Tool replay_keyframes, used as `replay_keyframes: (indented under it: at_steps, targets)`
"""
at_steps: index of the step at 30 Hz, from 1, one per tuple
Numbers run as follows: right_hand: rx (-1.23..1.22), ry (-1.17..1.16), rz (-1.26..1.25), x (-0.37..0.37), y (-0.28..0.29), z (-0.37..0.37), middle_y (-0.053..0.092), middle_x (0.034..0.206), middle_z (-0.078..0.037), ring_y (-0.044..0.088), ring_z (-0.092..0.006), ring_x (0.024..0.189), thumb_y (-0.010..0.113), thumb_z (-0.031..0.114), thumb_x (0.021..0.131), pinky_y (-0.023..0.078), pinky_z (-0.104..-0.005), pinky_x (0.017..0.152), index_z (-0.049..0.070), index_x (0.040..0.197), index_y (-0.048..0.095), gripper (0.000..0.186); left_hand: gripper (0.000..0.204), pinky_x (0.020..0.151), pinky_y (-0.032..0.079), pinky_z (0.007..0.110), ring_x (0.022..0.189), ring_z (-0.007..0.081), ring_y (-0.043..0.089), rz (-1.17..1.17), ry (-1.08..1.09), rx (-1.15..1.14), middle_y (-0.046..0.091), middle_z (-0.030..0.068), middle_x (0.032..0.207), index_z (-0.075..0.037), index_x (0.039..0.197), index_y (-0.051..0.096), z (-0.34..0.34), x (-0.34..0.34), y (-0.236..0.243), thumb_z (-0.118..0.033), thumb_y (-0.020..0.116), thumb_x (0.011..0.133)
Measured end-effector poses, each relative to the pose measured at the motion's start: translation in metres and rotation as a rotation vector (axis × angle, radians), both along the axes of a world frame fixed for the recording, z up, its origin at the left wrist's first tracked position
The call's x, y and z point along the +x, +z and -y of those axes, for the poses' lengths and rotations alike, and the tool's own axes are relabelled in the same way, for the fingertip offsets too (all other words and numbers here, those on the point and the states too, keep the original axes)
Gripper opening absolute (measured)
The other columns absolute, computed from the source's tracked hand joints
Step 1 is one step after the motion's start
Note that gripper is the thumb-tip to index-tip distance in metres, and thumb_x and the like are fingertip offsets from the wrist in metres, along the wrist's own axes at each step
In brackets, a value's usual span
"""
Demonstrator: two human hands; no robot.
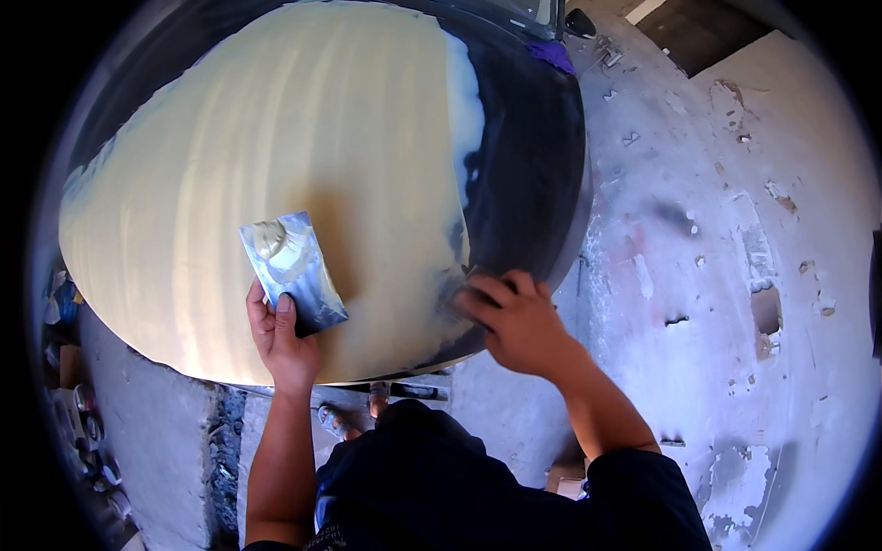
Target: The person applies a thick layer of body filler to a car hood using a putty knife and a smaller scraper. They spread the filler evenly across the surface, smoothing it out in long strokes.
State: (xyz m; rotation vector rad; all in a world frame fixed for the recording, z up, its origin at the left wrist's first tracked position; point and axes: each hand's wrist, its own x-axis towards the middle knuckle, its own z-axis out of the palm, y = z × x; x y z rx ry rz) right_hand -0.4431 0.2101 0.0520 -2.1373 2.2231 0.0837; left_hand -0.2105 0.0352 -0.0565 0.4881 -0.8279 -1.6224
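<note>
My left hand (pixel 285 342) grips a metal putty plate (pixel 317 285) by its lower end, thumb on top. A lump of cream filler (pixel 269 237) sits near the plate's far corner. A large curved dark car panel (pixel 533 138) lies in front of me, most of it coated with streaky beige filler (pixel 349 110). My right hand (pixel 519 321) is closed round a dark spreader (pixel 459 292), partly hidden by the fingers and smeared by motion. That spreader is at the panel's near right part, by the border between beige filler and dark surface.
A purple cloth (pixel 551 55) lies at the panel's far right edge. To the right, a pale wall (pixel 717 275) has chipped patches and holes. Several cans and other clutter (pixel 87 427) stand low at the left. A cardboard box (pixel 565 479) is near my right side.
</note>
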Motion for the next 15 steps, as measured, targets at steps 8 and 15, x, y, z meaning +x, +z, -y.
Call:
replay_keyframes:
  at_steps: [8,15]
  targets:
    - [-0.086,-0.124,-0.007,-0.065,0.028,0.078,0.049,0.132,-0.006,0.046,-0.0343,0.110,0.058,0.011,0.074,0.042,-0.0485,0.086,0.017,0.128,0.055,0.054,0.040,0.101,0.039,0.033,0.115,0.0187,0.052,0.035,0.056,-0.024,0.054,0.0118,0.125,0.001,0.133,0.039,0.003,-0.002,-0.005,-0.001,0.046,0.094]
    - [-0.044,0.103,-0.033,-0.061,-0.010,0.019,0.050,0.130,-0.008,0.047,-0.0340,0.104,0.063,0.011,0.071,0.041,-0.0478,0.077,0.012,0.126,0.053,0.056,0.042,0.103,0.039,0.036,0.116,0.0224,0.052,0.067,0.177,-0.060,0.053,0.0156,0.127,0.004,0.133,0.038,-0.002,-0.005,0.002,0.000,0.041,0.092]
